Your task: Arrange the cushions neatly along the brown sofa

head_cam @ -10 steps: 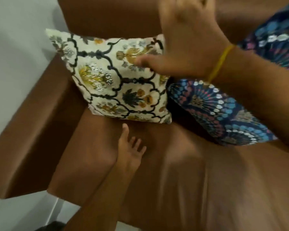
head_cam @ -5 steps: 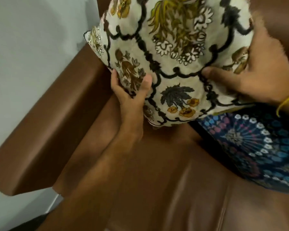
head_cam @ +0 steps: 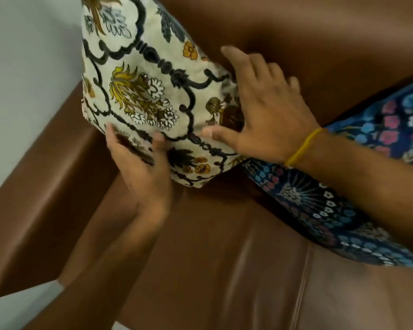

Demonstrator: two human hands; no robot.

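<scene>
A cream cushion (head_cam: 143, 75) with black scrollwork and yellow flowers stands tilted in the left corner of the brown sofa (head_cam: 224, 258), against the backrest. My left hand (head_cam: 141, 163) grips its lower left edge, thumb on the front. My right hand (head_cam: 265, 108), with a yellow band at the wrist, lies spread on the cushion's right edge with the fingers apart. A dark blue patterned cushion (head_cam: 343, 206) lies to the right against the backrest, partly hidden under my right forearm.
The sofa's left armrest (head_cam: 38, 186) runs along a pale wall (head_cam: 22, 55). The backrest (head_cam: 320, 32) fills the top right. A seam (head_cam: 303, 282) divides the seat cushions.
One second ago the cream cushion leaned in the corner with my hands off it. My left hand then took its lower edge, and both hands have turned and shifted it against the backrest.
</scene>
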